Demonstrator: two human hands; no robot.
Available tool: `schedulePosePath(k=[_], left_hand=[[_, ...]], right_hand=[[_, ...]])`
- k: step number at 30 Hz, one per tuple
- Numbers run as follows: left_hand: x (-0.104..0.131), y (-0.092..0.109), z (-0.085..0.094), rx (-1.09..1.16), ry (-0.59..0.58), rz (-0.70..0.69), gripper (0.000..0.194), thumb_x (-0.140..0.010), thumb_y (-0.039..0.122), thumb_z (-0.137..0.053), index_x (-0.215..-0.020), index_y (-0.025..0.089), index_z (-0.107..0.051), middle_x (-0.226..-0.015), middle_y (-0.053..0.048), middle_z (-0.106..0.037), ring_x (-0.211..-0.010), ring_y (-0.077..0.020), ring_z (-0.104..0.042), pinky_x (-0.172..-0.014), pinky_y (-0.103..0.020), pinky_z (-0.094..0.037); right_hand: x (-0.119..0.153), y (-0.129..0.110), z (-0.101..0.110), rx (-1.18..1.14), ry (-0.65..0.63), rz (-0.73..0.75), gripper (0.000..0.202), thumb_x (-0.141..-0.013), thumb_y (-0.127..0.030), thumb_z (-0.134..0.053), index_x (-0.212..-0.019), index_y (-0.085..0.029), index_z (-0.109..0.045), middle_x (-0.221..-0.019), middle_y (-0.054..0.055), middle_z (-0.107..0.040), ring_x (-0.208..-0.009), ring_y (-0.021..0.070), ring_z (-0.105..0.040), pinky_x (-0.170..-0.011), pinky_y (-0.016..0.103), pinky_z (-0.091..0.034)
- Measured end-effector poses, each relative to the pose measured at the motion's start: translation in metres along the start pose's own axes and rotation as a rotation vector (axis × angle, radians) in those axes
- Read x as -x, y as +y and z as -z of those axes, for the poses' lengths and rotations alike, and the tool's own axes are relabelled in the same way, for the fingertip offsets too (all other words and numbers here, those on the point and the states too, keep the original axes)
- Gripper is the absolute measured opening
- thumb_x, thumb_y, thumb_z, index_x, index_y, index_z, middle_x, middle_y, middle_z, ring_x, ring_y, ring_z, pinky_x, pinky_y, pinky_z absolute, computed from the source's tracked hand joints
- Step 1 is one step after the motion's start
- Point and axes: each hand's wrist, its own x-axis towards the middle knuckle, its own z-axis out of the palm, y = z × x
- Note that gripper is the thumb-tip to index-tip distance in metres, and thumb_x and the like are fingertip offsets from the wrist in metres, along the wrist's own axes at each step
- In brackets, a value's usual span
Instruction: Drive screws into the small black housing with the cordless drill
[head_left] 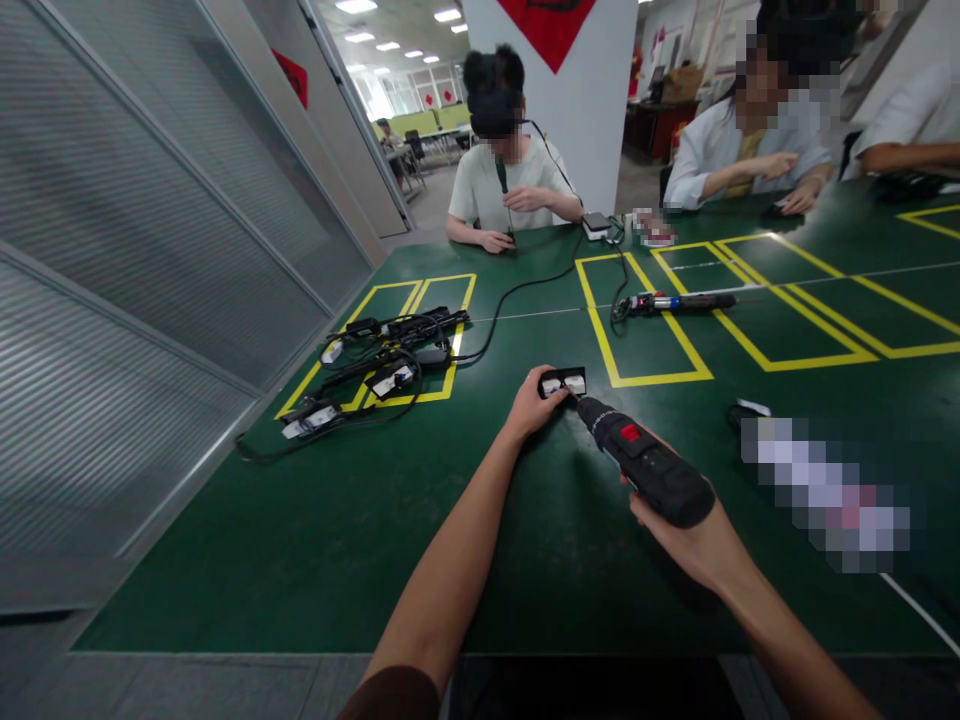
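My left hand (pixel 534 403) rests on the green table (pixel 390 530) and grips a small black power adapter (pixel 564 382) with white labels on top. My right hand (pixel 694 540) is wrapped around a black electric screwdriver (pixel 646 462) with a red button. The tool's tip points up and left and meets the adapter's right end. Both forearms reach in from the bottom edge.
A tangle of black adapters and cables (pixel 375 370) lies in a yellow-taped box at the left. Another screwdriver (pixel 679 301) lies across yellow lines farther back. Three other people sit at the far edge, one (pixel 510 180) opposite me. A grey partition wall (pixel 135 280) runs along the left.
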Motion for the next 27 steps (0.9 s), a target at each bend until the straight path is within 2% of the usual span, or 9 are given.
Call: schedulePosePath(k=[13,19,27], left_hand=[[0.0001,0.0019,0.0009,0.014,0.002,0.000,0.044,-0.078,0.036,-0.058,-0.117,0.019,-0.048,-0.115,-0.007,-0.056,-0.103,-0.0193,-0.054,-0.094,-0.033,-0.042],[0.0005,0.0054,0.0016,0.014,-0.002,0.036,0.043,-0.078,0.035,-0.057,-0.117,0.019,-0.048,-0.114,-0.007,-0.056,-0.103,-0.0196,-0.055,-0.094,-0.034,-0.042],[0.0004,0.0063,0.0027,0.021,-0.007,0.036,0.043,-0.079,0.038,-0.056,-0.117,0.020,-0.048,-0.114,-0.007,-0.056,-0.102,-0.0195,-0.055,-0.094,-0.034,-0.042]], right_hand=[[-0.0017,0.0026,-0.0048,-0.025,-0.020,0.034,0.069,-0.075,-0.016,-0.059,-0.140,-0.023,-0.036,-0.117,0.006,-0.063,-0.108,0.0237,-0.058,-0.102,0.045,-0.037],[0.0004,0.0017,-0.0036,-0.014,-0.045,0.003,0.068,-0.076,-0.016,-0.059,-0.140,-0.023,-0.036,-0.105,0.005,-0.066,-0.099,0.0234,-0.062,-0.098,0.044,-0.040],[-0.0025,-0.0026,-0.0033,-0.010,-0.035,0.011,0.068,-0.076,-0.017,-0.058,-0.140,-0.022,-0.035,-0.104,0.006,-0.067,-0.103,0.0248,-0.061,-0.098,0.043,-0.040]])
